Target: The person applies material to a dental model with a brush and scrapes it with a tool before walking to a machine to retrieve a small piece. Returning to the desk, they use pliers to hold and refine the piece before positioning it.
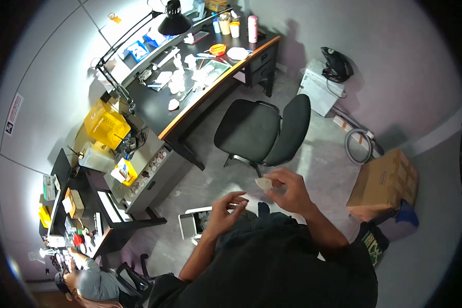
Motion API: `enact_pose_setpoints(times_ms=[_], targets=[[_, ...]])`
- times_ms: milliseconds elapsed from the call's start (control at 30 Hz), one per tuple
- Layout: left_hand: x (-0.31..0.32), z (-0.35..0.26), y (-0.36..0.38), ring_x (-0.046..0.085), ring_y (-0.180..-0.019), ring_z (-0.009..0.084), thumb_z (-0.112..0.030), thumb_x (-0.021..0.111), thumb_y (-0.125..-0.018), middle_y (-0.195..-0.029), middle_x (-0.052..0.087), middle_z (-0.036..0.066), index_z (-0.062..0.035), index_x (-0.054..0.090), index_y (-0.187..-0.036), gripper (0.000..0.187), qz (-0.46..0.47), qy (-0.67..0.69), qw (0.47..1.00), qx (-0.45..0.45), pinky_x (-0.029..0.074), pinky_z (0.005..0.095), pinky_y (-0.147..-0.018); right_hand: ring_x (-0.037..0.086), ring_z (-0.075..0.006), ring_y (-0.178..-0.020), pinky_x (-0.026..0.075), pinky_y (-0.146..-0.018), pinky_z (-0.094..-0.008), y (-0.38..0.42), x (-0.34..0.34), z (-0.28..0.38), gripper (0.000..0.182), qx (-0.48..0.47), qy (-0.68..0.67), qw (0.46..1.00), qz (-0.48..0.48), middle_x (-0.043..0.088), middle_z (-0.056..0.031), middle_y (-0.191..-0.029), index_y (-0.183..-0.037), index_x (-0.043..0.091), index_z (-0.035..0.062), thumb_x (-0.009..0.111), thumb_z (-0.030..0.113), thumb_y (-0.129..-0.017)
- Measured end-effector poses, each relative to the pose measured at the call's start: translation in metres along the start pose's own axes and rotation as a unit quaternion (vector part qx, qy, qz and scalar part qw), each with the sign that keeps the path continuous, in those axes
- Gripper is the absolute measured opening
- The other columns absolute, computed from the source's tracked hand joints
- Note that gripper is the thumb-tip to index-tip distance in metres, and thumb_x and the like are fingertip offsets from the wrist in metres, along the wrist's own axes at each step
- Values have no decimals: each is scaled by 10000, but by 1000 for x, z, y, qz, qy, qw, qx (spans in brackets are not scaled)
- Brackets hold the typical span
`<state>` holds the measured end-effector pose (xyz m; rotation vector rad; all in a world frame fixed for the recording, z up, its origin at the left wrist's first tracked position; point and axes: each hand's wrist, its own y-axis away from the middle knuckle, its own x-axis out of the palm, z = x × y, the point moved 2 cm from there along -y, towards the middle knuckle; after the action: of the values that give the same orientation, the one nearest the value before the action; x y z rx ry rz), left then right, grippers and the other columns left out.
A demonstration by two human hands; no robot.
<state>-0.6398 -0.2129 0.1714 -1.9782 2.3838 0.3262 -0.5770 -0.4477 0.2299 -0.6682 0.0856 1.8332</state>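
Observation:
My right hand (291, 193) pinches a small, flat, cream-coloured piece (263, 183) between thumb and fingertips, in front of my body. Its exact kind is too small to make out. To the left of it, my left hand (226, 211) is raised with its fingers loosely curved and parted from the thumb. Nothing shows in that hand, and a gap lies between it and the cream piece. Beyond both hands is a black office chair (247, 128), turned beside the workbench.
A black workbench (148, 109) with an orange edge carries white pieces, tools, cups and a lamp (174, 23). A cardboard box (377, 187) is at right. Near my left hand stands a grey bin (188, 226). A person (95, 280) sits at another desk, lower left.

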Motion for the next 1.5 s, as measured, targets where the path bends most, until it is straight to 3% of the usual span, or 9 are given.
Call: enact_pose_setpoints(times_ms=[267, 400, 700, 833, 1067, 1267, 1333, 1367, 1500], targets=[[-66, -2, -110, 724, -963, 143, -71, 703, -973, -1040, 773, 125, 36, 658, -1274, 323, -109, -1, 994, 26, 577, 283, -842, 704, -181, -835, 580, -765, -317, -163, 37, -35, 423, -85, -54, 993, 61, 706, -112, -1117, -1169, 729, 43, 849, 70, -765], [-118, 10, -171, 723, -964, 133, -51, 705, -964, -1046, 772, 121, 26, 669, -1265, 313, -122, -1, 992, 25, 576, 283, -843, 733, -255, -961, 596, -823, -362, -237, 60, -57, 403, -40, -74, 994, 70, 701, -169, -1165, -1189, 716, 0, 820, 67, -806], [-292, -17, -290, 760, -956, 222, -30, 759, -892, -1031, 762, 154, -7, 688, -1213, 330, -27, -192, 979, 56, 592, 326, -856, 713, -214, -836, 578, -734, -317, -421, 165, -162, 370, 90, -48, 995, 12, 745, -118, -1055, -1109, 759, 17, 850, 82, -756], [-344, -8, -321, 753, -904, 285, -44, 740, -882, -996, 754, 173, 4, 690, -1172, 298, -69, -293, 948, 98, 578, 360, -818, 709, -284, -836, 574, -784, -372, -467, 238, -214, 344, 77, 8, 997, 7, 756, -149, -986, -1060, 768, 17, 861, 100, -740], [-375, 34, -326, 758, -901, 262, -51, 749, -872, -974, 761, 159, 10, 728, -1108, 244, -233, -179, 956, 8, 578, 347, -849, 667, -363, -1003, 536, -894, -436, -506, 299, -237, 200, -19, 69, 992, 104, 709, -137, -1012, -987, 713, 39, 706, -2, -792], [-398, 123, -317, 716, -929, 264, -44, 750, -859, -960, 739, 116, -3, 737, -1056, 201, -451, -120, 878, -108, 550, 390, -877, 674, -365, -970, 545, -832, -452, -533, 303, -245, 150, -20, 90, 979, 184, 711, -124, -1002, -962, 709, 51, 659, -6, -833], [-405, 148, -321, 633, -1092, 325, -81, 765, -861, -1096, 687, 146, -19, 716, -1115, 266, -519, -219, 815, -138, 485, 439, -989, 686, -364, -960, 554, -814, -451, -546, 300, -243, 161, -22, 101, 970, 220, 712, -122, -1020, -977, 708, 58, 667, 3, -831], [-406, 165, -324, 528, -1203, 390, -155, 757, -889, -1234, 604, 187, -36, 642, -1264, 410, -537, -269, 788, -137, 399, 498, -1069, 695, -361, -977, 560, -818, -445, -552, 298, -252, 181, -32, 118, 958, 258, 709, -121, -1055, -1000, 703, 62, 687, 25, -823], [-406, 207, -362, 512, -1242, 420, -265, 694, -948, -1311, 557, 225, -48, 466, -1455, 597, -614, -271, 707, -226, 383, 535, -1077, 705, -358, -1008, 577, -859, -435, -581, 289, -252, 421, -86, 129, 923, 352, 712, -113, -1123, -1167, 701, 67, 788, 56, -755]])
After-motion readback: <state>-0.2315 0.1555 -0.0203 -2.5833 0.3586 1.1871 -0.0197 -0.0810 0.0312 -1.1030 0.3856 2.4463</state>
